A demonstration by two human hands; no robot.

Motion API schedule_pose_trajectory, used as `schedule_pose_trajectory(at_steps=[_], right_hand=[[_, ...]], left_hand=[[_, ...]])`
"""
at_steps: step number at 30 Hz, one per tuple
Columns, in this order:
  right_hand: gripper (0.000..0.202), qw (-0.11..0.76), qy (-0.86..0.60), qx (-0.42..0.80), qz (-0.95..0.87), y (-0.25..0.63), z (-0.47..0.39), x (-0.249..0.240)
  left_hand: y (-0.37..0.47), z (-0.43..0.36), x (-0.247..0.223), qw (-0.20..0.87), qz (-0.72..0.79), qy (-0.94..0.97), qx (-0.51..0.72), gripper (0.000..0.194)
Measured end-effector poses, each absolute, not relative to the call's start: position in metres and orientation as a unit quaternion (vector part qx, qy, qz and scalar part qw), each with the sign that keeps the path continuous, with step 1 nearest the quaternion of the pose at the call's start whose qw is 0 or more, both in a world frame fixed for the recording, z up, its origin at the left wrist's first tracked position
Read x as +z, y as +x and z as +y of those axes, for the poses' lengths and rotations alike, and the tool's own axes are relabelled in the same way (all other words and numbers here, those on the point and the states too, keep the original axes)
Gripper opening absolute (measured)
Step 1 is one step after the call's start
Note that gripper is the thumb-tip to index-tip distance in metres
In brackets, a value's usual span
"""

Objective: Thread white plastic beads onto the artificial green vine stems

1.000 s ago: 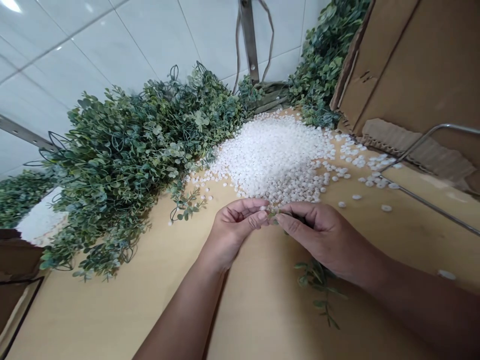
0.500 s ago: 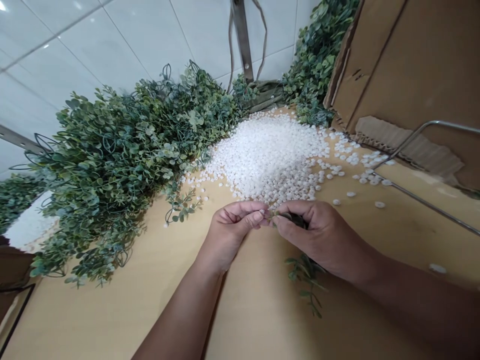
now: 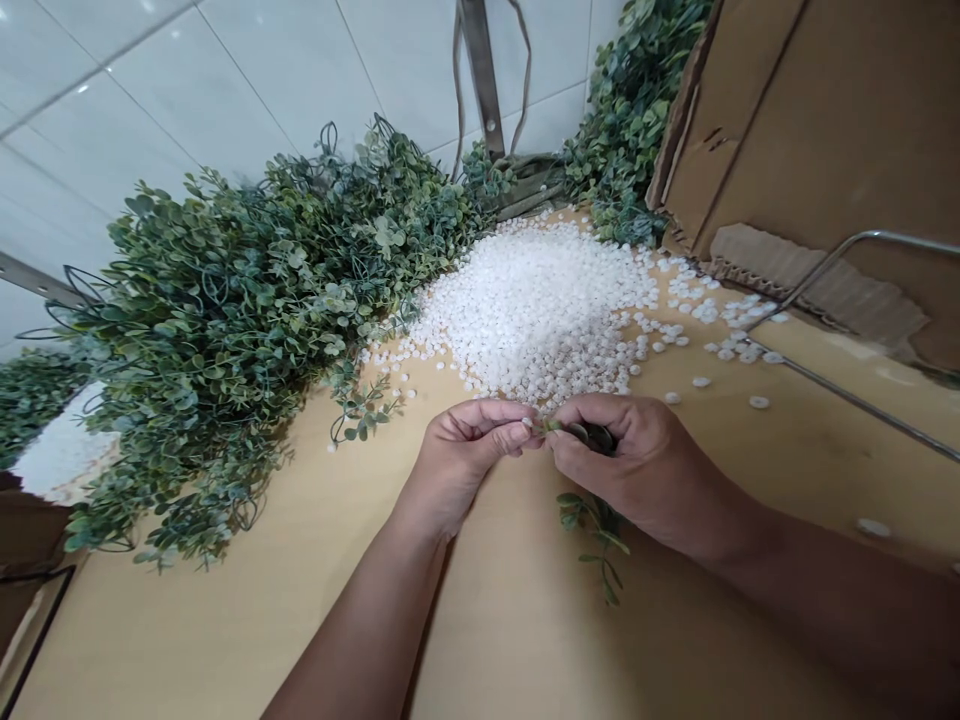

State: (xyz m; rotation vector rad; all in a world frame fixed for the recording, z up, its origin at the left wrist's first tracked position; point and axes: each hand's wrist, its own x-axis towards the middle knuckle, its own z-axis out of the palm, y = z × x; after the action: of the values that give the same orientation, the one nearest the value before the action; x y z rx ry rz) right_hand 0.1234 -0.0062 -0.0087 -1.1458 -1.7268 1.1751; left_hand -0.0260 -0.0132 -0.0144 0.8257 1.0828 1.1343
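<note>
Leafy sprig (image 3: pixel 598 516) may slip if pinching right hand (image 3: pixel 637 450) loosens; left hand (image 3: pixel 469 450), at its nine o'clock, pinches white piece (image 3: pixel 528 423).

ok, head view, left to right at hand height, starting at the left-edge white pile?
White pile, leafy heap, small sprig at its edge, left hand, right hand, metal rod.

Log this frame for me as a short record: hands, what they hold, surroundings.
Left hand: pinching what looks like a bead
Right hand: holding a sprig, leaves hanging below
Fingertips: close together, at the near edge of the bead pile
Surface: table
Left side: foliage heap
Right side: cardboard, metal rod
Behind: tiled wall
</note>
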Motion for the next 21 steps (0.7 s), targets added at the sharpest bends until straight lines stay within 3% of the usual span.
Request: schedule_pose_trajectory(at_steps=[21], right_hand=[[0.02,0.377,-0.47,0.408,-0.686,0.1237,-0.0044,-0.007]], left_hand=[[-0.022,-0.0127,-0.0158,0.631,0.465,0.361,0.506,0.014]])
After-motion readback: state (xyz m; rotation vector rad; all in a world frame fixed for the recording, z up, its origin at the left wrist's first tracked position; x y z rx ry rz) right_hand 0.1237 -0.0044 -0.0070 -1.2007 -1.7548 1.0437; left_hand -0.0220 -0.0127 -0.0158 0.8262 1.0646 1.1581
